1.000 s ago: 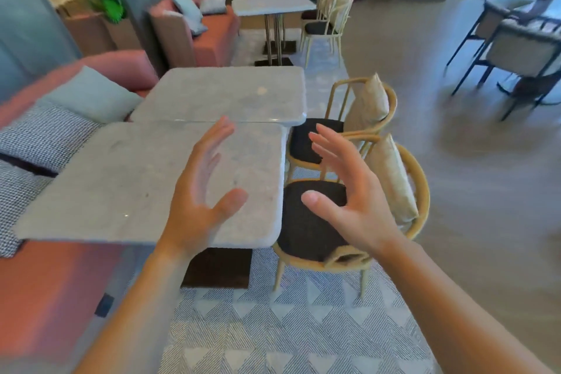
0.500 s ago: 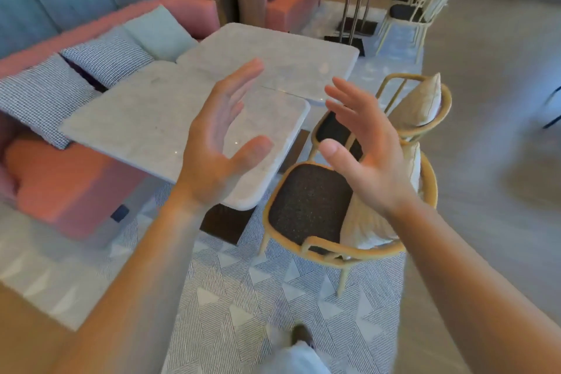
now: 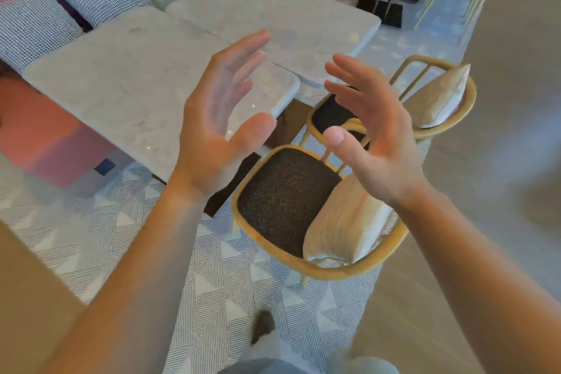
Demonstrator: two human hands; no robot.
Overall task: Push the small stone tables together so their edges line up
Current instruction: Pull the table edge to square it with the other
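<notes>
Small stone tables [image 3: 121, 79], side by side next to the pink sofa [image 3: 45, 130], meeting along one edge but not lined up at the chair [image 3: 285, 200] side. Probably heavy, hard and smooth. Best pushed flat on a thick side edge, slowly. Left hand [image 3: 218, 118] and right hand [image 3: 373, 136] up in the air, fingers spread, holding nothing.

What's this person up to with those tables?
A person stands over two stone tables set side by side. The left hand and right hand hover open, touching nothing. On the chair side, the far table juts past the near table, so the edges are not yet lined up.
</notes>
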